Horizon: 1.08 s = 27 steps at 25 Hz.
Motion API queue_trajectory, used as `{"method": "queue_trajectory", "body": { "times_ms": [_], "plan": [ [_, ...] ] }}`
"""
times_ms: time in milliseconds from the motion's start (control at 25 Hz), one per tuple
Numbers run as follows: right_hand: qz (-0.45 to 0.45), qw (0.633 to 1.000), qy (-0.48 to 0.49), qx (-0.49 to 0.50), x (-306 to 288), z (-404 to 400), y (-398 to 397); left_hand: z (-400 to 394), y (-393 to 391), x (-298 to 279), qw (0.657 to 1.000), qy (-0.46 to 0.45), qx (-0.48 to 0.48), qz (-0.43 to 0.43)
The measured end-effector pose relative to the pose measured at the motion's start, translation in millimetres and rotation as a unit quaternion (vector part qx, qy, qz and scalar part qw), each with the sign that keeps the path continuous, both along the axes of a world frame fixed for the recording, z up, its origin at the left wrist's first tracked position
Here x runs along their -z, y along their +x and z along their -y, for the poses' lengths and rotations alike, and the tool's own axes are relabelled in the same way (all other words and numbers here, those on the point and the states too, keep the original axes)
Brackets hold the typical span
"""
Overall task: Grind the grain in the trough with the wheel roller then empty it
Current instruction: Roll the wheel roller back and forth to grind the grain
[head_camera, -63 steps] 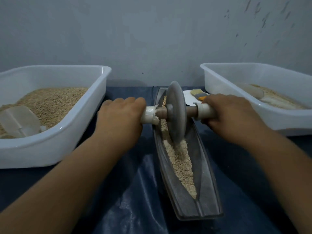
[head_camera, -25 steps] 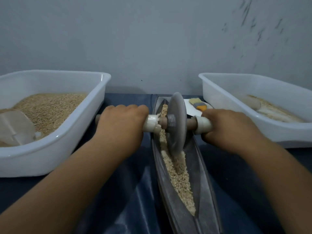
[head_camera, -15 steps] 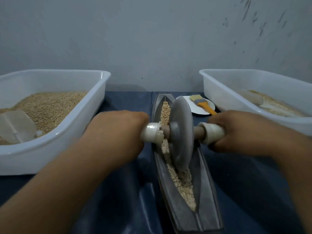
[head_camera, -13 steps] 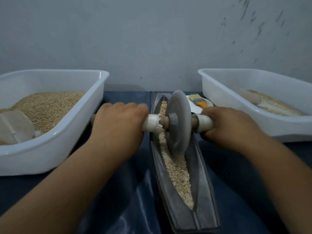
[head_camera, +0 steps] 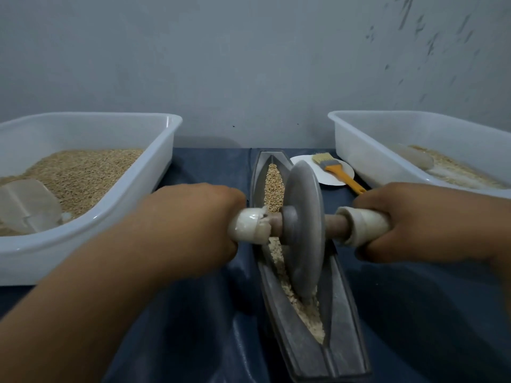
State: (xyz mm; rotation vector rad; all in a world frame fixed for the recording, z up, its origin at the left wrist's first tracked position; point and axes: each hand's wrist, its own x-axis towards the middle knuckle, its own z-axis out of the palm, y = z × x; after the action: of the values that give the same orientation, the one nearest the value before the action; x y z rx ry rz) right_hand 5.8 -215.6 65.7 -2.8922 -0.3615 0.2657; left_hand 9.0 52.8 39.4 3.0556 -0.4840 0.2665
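Head view: both hands, left and right, clench the roller axle; wheel probably heavy, rigid; trough grain loose, spillable.

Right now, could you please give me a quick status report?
Both hands, left and right, grip the roller. Wheel in trough, on grain. Nothing blocking.

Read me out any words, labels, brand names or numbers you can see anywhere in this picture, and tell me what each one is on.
There is no readable text in this view.
The wheel roller, the trough, both white tubs, the brush and the white disc under it show no print or label.
The dark marks on the wall are smudges, not writing.
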Motion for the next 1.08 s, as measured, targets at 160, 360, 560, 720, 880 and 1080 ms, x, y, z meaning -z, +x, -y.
{"method": "queue_trajectory", "body": {
  "times_ms": [160, 360, 560, 720, 880, 1080],
  "plan": [
    [0.232, 0.968, -0.045, 0.081, 30, -20, 31, 14, 19, 15, 0.984, 0.040, -0.033, 0.171],
    [0.232, 0.968, -0.074, 0.063, 30, -18, 34, 14, 27, 13, 0.988, 0.030, -0.043, 0.144],
    [-0.025, 1.000, 0.003, -0.004, -3, 2, -5, 1, -5, -3, 0.999, 0.023, -0.019, -0.028],
    [0.045, 0.999, -0.021, 0.016, 4, -6, 2, 6, -1, 3, 0.999, 0.021, -0.037, 0.026],
    [0.251, 0.963, -0.058, 0.082, 30, -25, 31, 20, 18, 17, 0.982, 0.043, -0.056, 0.174],
    [0.210, 0.974, -0.068, 0.058, 27, -16, 29, 16, 21, 13, 0.991, 0.025, -0.035, 0.129]
  ]
}}
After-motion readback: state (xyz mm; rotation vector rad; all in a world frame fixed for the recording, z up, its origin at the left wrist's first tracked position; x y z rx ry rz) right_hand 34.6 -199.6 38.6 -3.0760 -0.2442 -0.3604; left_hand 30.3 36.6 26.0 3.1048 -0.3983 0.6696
